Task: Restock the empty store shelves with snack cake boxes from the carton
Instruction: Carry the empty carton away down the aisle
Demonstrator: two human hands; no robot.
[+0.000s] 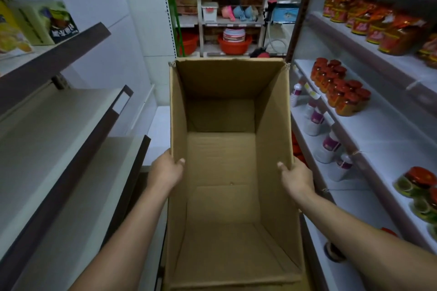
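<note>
Head view, looking down an aisle. Held up between two shelving units: carton (222, 160), plain brown cardboard, open top toward the camera, long axis pointing down the aisle, bottom flaps and all four inner walls in plain sight. Left hand (165, 170) clamped on the carton's left wall near its near end, thumb hooked over the rim to the inside, fingers hidden behind the outer face. Right hand (296, 177) clamped likewise on the right wall, thumb inside, fingers out of sight outside. Hands well apart, one per side, roughly level with each other; both forearms bare, reaching in from the bottom corners. Left of the carton: left shelves (42, 130), three grey tiers with dark front edges, just beside the carton's left wall. On the top tier, toward its near end: printed boxes (59, 21), standing upright close to the front edge; print too blurred to read. Right of the carton: right shelves (383, 125), white. Upper tier: red pouches (378, 21) in a row along the front edge. Next tier down: red-lidded jars (340, 85) clustered at the far end, jars with green slices (421, 186) at the near end. Lower tier: white bottles (316, 118) along the edge. Beyond the carton's far wall: rack with red basins (234, 45).
</note>
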